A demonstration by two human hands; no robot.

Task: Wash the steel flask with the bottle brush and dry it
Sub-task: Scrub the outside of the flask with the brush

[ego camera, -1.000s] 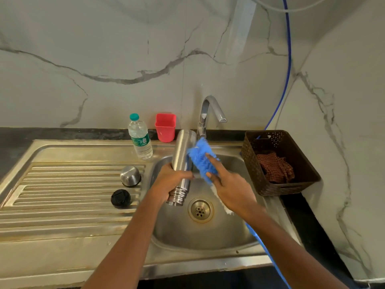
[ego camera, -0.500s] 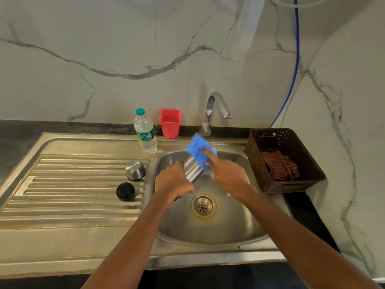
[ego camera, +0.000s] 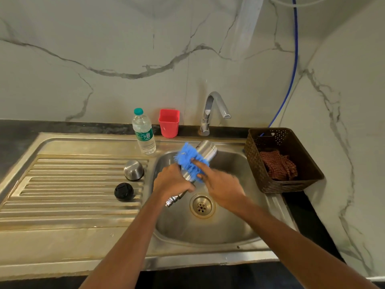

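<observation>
Head view: left hand (ego camera: 173, 180) clasps the steel flask (ego camera: 206, 151). Right hand (ego camera: 223, 186), at three o'clock, grips the bottle brush (ego camera: 187, 157) against it.

Two grey-veined marble walls (ego camera: 104, 38) are joined in a corner; a dark table (ego camera: 18, 130) is set below, and a blue hose (ego camera: 296, 49) is hung down.

Your left hand (ego camera: 170, 182) and right hand (ego camera: 223, 187) are bare, and your forearms (ego camera: 129, 236) run bare to the frame's lower edge.
</observation>
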